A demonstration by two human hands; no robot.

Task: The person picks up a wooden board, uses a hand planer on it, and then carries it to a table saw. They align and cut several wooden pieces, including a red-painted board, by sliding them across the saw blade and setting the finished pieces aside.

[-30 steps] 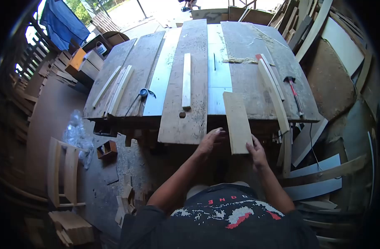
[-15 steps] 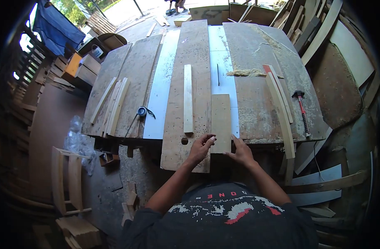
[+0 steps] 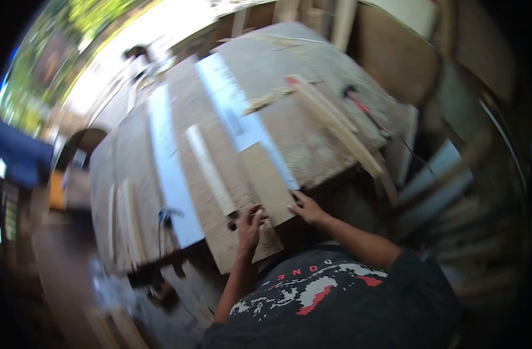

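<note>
A short rectangular wooden board [image 3: 265,177] lies on a wider plank [image 3: 183,148], its near end toward me. At its lower right edge is my right hand [image 3: 308,209], thumb on the board and fingers along its side. My left hand [image 3: 250,230] is beside the board's near left corner, thumb and fingers pinched together. Whatever is between those fingertips is too small and blurred to name. A pale narrow wood strip [image 3: 210,170] lies on the plank just beyond my left hand, near a dark hole in the plank.
A red-and-black hammer [image 3: 366,110] and long wood strips [image 3: 336,125] lie on the right of the worktable [image 3: 126,168]. To the left are a tape measure [image 3: 166,215] and more strips [image 3: 131,221]. Sawdust [image 3: 269,100] is scattered about. A blurred person [image 3: 139,55] is in the background.
The view has swung and tilted, so the table appears turned and the surroundings smear. Both hands keep nearly the same places around the board.
</note>
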